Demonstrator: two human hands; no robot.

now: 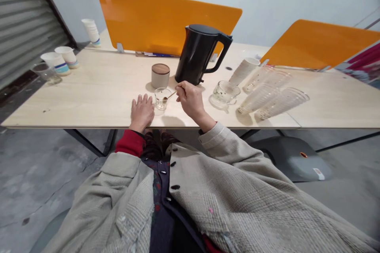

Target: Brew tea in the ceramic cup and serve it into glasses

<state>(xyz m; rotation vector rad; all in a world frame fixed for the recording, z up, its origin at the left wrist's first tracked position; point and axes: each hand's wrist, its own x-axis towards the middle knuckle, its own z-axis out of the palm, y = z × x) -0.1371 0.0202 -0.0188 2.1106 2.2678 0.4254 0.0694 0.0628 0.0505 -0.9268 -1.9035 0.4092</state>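
Note:
My right hand (191, 101) pinches a thin gold-coloured spoon (170, 95), whose bowl reaches into a small clear glass (162, 99) holding a little dark liquid or residue. My left hand (142, 112) lies palm down on the pale wooden table (89, 91), fingers spread, just left of the glass and apparently not touching it. Behind the glass stand a wood-lidded canister (160, 76) and a black electric kettle (194, 55). To the right of my right hand is a ribbed glass cup (225, 92) on a clear saucer.
Several ribbed glasses (258, 101) and a white cup stack (244, 71) lie on their sides at right. Paper cups (56, 63) and a glass (46, 73) stand at far left. Orange divider panels (166, 17) rise behind the table; a grey stool top (293, 158) sits below its edge.

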